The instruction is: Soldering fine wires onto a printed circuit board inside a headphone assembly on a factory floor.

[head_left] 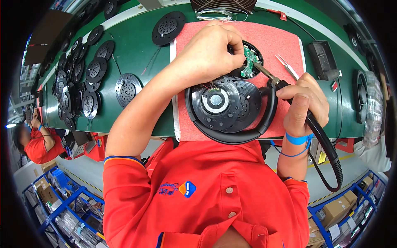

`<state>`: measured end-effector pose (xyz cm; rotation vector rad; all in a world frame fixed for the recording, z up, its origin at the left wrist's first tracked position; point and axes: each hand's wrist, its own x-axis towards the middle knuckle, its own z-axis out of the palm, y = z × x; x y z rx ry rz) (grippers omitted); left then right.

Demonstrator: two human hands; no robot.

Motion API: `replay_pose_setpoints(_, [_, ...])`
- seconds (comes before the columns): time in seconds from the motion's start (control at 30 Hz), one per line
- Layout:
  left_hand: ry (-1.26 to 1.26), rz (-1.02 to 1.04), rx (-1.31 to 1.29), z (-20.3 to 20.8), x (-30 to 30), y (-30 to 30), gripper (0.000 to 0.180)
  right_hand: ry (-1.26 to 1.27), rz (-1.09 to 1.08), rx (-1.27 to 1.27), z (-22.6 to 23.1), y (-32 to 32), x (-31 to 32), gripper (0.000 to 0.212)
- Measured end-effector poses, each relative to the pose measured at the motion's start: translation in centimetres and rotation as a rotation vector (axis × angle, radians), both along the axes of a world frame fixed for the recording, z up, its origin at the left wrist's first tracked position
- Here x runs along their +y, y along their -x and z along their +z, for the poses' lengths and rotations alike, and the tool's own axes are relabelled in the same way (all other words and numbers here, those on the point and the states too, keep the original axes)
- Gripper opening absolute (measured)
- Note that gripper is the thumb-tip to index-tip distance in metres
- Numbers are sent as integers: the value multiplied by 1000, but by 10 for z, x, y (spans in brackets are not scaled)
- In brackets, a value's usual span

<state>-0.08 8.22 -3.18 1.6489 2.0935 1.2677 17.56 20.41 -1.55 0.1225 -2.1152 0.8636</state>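
Green circuit board (249, 60) sits beside the arched left hand (213, 51), hold unclear; the right hand (307, 102) grasps a soldering iron (282, 84).

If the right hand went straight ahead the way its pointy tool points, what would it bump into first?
Probably the green board: the right hand holds the iron with its tip aimed there, though one picture can't show whether they already touch.

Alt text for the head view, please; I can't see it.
A person's right hand holds a soldering iron with its tip at a green circuit board in a black headphone cup, left hand close by. Headphones lie on a red mat near tweezers; black discs crowd the green table at left.
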Motion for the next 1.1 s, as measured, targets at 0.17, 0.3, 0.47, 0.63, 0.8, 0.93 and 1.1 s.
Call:
replay_pose_setpoints(0.17, [3, -58, -5, 3, 0, 4, 12, -7, 2, -8, 0, 0, 1, 22])
replay_pose_setpoints(0.3, [68, -96, 56, 10, -1, 7, 12, -18, 12, -13, 1, 1, 1, 20])
replay_pose_setpoints(0.47, [145, -85, 121, 11, -2, 6, 12, -35, 19, -8, 1, 3, 0, 20])
replay_pose_setpoints(0.63, [126, -69, 169, 11, -3, 4, 11, 47, -51, 10, -2, 4, -7, 42])
replay_pose_setpoints(0.8, [117, -70, 189, 10, -3, 3, 11, -43, 26, 17, -1, 4, 0, 20])
replay_pose_setpoints(0.93, [116, -78, 204, 12, -3, 3, 10, 29, -72, -12, -1, 3, -10, 44])
replay_pose_setpoints(1.1, [108, -75, 213, 12, -3, 3, 10, 65, -85, 26, -2, 3, -10, 47])
